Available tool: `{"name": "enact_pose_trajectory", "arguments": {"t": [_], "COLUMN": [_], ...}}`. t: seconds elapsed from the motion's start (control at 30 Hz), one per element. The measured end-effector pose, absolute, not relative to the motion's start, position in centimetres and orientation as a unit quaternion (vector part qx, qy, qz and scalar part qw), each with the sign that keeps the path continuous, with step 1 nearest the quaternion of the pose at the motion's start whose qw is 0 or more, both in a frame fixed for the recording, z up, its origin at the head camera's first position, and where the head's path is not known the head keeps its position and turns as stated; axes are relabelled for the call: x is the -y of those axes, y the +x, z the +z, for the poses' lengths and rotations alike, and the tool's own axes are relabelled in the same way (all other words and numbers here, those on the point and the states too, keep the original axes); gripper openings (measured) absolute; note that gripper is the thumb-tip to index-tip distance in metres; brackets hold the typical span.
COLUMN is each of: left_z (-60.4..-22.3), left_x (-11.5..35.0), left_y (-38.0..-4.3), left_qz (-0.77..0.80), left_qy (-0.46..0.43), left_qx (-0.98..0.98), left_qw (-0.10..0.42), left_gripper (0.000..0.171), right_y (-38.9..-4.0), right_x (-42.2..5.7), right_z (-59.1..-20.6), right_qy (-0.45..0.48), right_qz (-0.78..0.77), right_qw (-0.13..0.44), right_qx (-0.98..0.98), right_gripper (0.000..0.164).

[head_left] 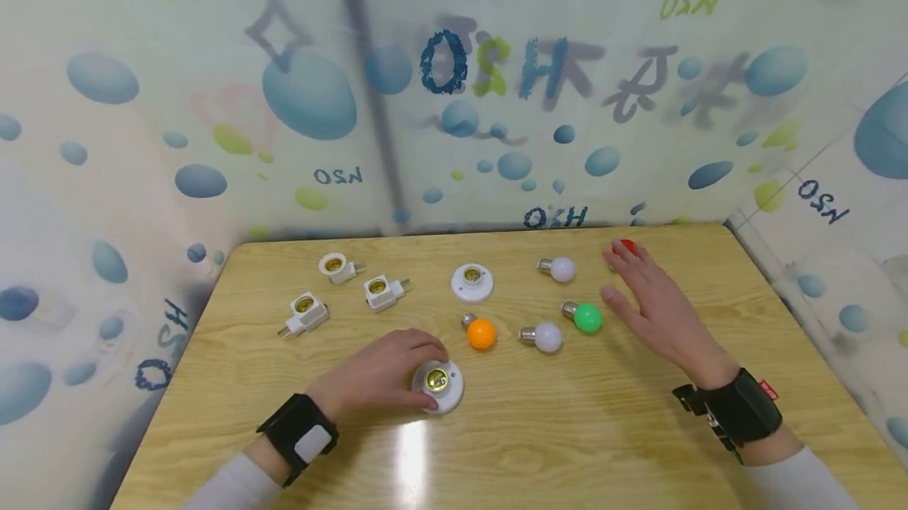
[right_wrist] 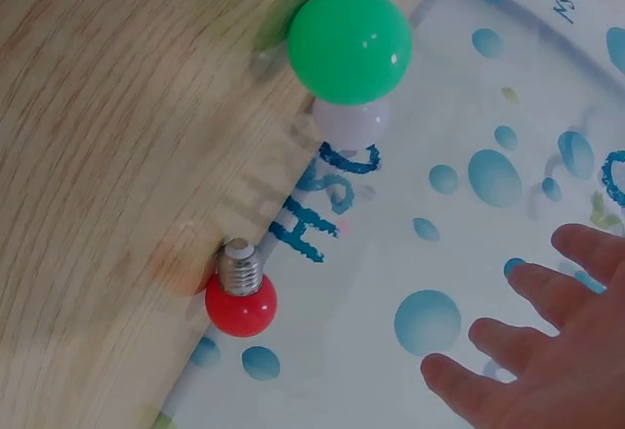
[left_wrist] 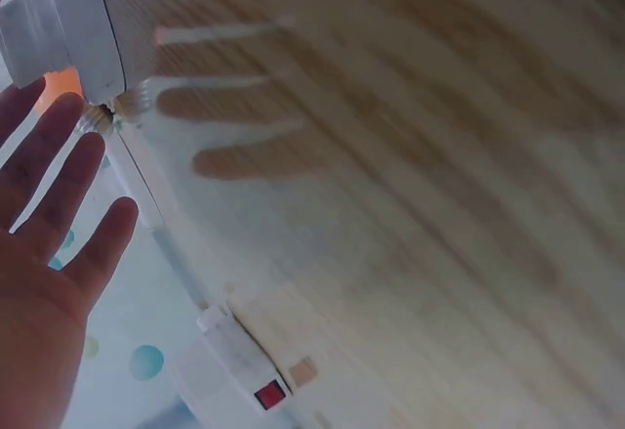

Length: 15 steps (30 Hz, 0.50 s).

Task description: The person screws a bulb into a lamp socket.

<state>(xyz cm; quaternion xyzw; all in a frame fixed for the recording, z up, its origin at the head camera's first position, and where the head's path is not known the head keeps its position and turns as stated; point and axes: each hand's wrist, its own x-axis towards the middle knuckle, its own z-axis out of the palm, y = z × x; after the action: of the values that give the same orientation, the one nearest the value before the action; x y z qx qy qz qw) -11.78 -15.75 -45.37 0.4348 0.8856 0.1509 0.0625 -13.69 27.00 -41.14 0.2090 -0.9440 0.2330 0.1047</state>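
Note:
In the head view, my left hand (head_left: 386, 372) is at a white round lamp socket (head_left: 448, 400), with the thumb at its near side and fingers at its far side. The left wrist view shows the left hand (left_wrist: 49, 253) with straight, spread fingers close to the socket (left_wrist: 83, 19); a firm hold is not visible. My right hand (head_left: 656, 309) hovers with extended fingers near a red bulb (head_left: 626, 245), partly covering it in the head view. In the right wrist view, the right hand (right_wrist: 537, 341) is apart from the red bulb (right_wrist: 241, 312).
An orange bulb (head_left: 481, 334), a green bulb (head_left: 587, 318) and white bulbs (head_left: 548, 337) (head_left: 563, 269) lie mid-table. Another round socket (head_left: 471, 290) stands behind. Plug-in sockets (head_left: 310, 316) (head_left: 383, 297) (head_left: 336, 268) are at the left. A patterned curtain (head_left: 496, 139) borders the wooden table (head_left: 567, 447).

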Motion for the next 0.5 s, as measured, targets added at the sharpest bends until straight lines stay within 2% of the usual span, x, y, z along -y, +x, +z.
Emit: {"name": "enact_pose_trajectory", "arguments": {"t": [0.1, 0.23, 0.5], "left_z": [-45.3, -45.3, -45.6], "left_x": [15.4, 14.9, 14.2], "left_y": [-12.0, -12.4, -13.3], "left_qz": [0.149, 0.144, 0.156], "left_qy": [0.439, 0.423, 0.379], "left_qx": [-0.884, -0.892, -0.911], "left_qw": [0.062, 0.071, 0.036], "left_gripper": [0.052, 0.048, 0.043], "right_y": [-13.4, -13.1, -12.4], "right_x": [-26.7, -26.2, -24.6], "right_z": [-41.0, -40.9, -40.5], "right_qy": [0.217, 0.221, 0.244], "right_qz": [0.224, 0.217, 0.208], "right_qw": [0.106, 0.106, 0.095], "right_qx": [0.944, 0.945, 0.942], "right_gripper": [0.064, 0.064, 0.066]}}
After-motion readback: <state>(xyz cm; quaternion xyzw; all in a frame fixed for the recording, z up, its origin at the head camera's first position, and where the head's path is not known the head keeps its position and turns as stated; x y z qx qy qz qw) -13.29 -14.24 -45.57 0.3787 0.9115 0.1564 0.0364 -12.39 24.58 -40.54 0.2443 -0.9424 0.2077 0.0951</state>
